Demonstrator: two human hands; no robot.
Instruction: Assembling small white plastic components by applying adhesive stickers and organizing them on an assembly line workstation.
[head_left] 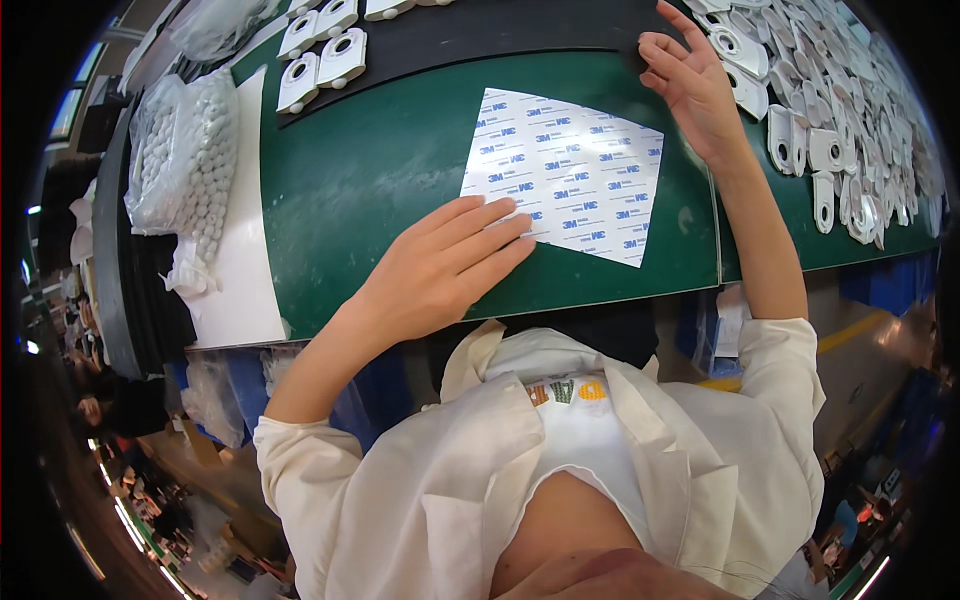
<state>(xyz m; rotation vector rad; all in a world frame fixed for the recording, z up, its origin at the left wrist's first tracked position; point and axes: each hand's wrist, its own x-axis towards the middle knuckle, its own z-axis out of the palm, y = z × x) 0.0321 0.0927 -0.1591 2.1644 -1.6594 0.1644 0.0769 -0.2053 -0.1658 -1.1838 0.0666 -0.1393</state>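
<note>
A white sheet with repeated blue print [575, 170], which looks like adhesive backing paper, lies at an angle on the green table mat. My left hand [440, 260] rests palm down with fingers stretched out, its fingertips over the sheet's near left edge. Raised beyond the sheet's right corner is my right hand [690, 85], beside the white plastic parts. Its thumb and a bent finger come together while another finger sticks out. Whatever lies between those fingertips, if anything, is too small to make out.
White plastic parts with round holes [840, 140] are heaped on the right. More such parts [325, 60] stand in rows on a black mat [450, 40] at the far side. A clear bag of white balls [185, 155] sits at the left on a white board [245, 290].
</note>
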